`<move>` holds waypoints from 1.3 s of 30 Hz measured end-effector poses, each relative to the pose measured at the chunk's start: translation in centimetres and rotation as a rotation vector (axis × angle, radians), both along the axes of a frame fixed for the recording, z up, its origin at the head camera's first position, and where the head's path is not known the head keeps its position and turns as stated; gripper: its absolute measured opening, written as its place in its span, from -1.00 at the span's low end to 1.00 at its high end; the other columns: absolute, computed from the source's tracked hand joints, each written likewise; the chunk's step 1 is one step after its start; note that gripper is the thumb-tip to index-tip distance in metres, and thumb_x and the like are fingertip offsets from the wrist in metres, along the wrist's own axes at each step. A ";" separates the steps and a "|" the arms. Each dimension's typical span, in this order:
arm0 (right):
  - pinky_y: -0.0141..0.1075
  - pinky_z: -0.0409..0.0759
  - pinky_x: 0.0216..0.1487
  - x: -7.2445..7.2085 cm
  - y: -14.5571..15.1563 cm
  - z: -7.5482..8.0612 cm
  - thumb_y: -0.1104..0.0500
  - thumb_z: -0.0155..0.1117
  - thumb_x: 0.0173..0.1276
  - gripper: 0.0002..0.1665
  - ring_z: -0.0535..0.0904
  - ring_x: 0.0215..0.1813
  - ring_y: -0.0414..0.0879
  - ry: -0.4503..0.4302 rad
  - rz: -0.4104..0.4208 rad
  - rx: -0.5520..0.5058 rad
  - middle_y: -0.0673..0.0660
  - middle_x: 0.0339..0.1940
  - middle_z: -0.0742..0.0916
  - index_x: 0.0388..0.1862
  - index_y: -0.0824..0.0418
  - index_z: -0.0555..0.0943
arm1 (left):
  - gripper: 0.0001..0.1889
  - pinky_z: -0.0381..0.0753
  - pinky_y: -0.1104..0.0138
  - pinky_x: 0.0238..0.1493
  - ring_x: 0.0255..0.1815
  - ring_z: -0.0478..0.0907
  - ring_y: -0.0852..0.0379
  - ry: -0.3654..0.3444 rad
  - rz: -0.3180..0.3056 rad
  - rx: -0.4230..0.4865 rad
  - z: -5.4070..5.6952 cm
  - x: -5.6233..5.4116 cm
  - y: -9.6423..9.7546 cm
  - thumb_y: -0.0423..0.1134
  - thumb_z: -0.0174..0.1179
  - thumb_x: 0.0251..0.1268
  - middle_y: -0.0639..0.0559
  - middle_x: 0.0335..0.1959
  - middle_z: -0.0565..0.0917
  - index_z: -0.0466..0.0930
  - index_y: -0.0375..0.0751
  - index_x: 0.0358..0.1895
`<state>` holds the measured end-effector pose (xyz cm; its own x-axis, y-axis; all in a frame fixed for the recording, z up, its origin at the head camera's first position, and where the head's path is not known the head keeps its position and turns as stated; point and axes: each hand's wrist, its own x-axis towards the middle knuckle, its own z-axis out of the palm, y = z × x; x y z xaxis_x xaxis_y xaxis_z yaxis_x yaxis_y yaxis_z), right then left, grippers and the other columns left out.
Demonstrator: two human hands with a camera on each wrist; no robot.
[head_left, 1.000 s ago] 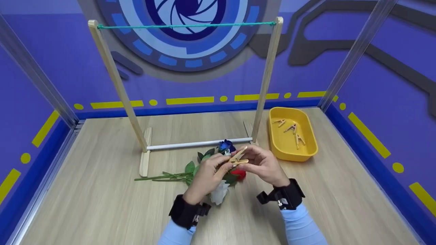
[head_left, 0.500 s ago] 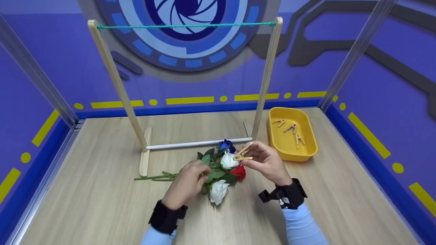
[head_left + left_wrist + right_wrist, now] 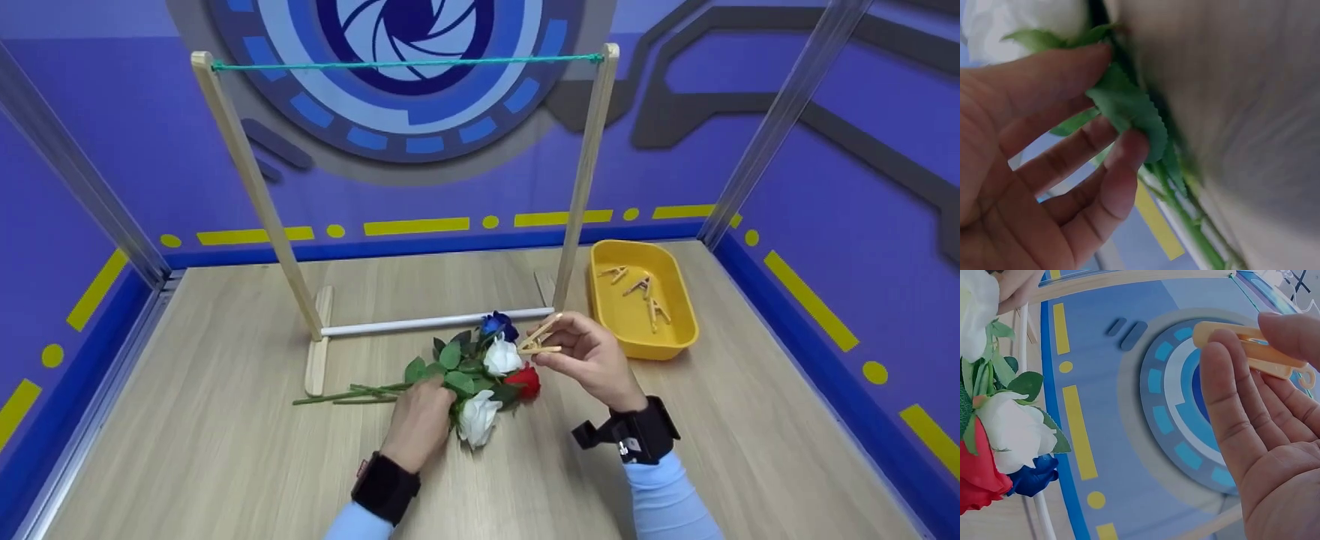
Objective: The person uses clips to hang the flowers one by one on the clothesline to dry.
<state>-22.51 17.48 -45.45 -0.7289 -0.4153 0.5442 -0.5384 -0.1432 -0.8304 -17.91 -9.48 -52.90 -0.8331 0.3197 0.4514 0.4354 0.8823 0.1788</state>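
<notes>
Several artificial roses lie on the table in a bunch: a blue rose [image 3: 497, 326], two white ones and a red rose [image 3: 526, 383], with green stems [image 3: 349, 396] pointing left. My left hand [image 3: 421, 424] is down at the stems, just left of the nearer white rose [image 3: 478, 418]. In the left wrist view its loosely bent fingers touch a green leaf [image 3: 1131, 109]; some fingertips are hidden behind it. With thumb and fingertips, my right hand [image 3: 592, 364] pinches a light tan clothespin [image 3: 541, 348] above the table, beside the farther white rose [image 3: 502, 355].
Behind the flowers stands a wooden frame [image 3: 583, 180] with a green string [image 3: 405, 64] across its top and a white bar [image 3: 405, 325] along its base. A yellow bin [image 3: 651, 349] at the right holds several more clothespins [image 3: 639, 286]. Patterned walls enclose the table.
My left hand has let go of the clothespin and gone left and down to the flower stems. The right hand keeps the clothespin and has shifted slightly right.
</notes>
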 end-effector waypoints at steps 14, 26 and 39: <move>-0.21 0.77 -0.09 -0.1 0.2 -0.2 0.59 0.30 0.31 -0.64 0.78 -0.09 -0.04 -0.019 0.016 -0.031 0.39 -0.05 0.75 0.07 0.60 0.49 | -0.84 0.68 0.11 -0.31 -0.40 0.66 -0.11 -0.075 0.018 -0.013 -0.5 -3.2 -0.4 -0.59 0.24 0.22 -0.13 -0.47 0.64 0.72 -0.31 -0.42; -0.22 0.77 -0.10 -0.2 0.3 -0.1 0.55 0.33 0.32 -0.63 0.77 -0.09 -0.07 -0.034 -0.007 -0.003 0.35 -0.04 0.76 0.07 0.58 0.50 | -0.75 0.70 0.10 -0.36 -0.41 0.69 -0.13 -0.064 -0.005 0.013 0.5 -6.3 -0.6 -0.66 0.13 0.21 -0.16 -0.49 0.69 0.71 -0.33 -0.49; -0.24 0.77 -0.09 -0.2 0.4 0.0 0.57 0.33 0.30 -0.63 0.77 -0.09 -0.08 -0.046 -0.014 -0.005 0.41 -0.04 0.75 0.07 0.60 0.50 | -0.86 0.61 -0.01 -0.03 -0.22 0.63 -0.14 0.049 -0.026 -0.050 2.2 -7.6 -0.4 -0.53 0.35 0.10 -0.09 -0.39 0.71 0.79 -0.22 -0.42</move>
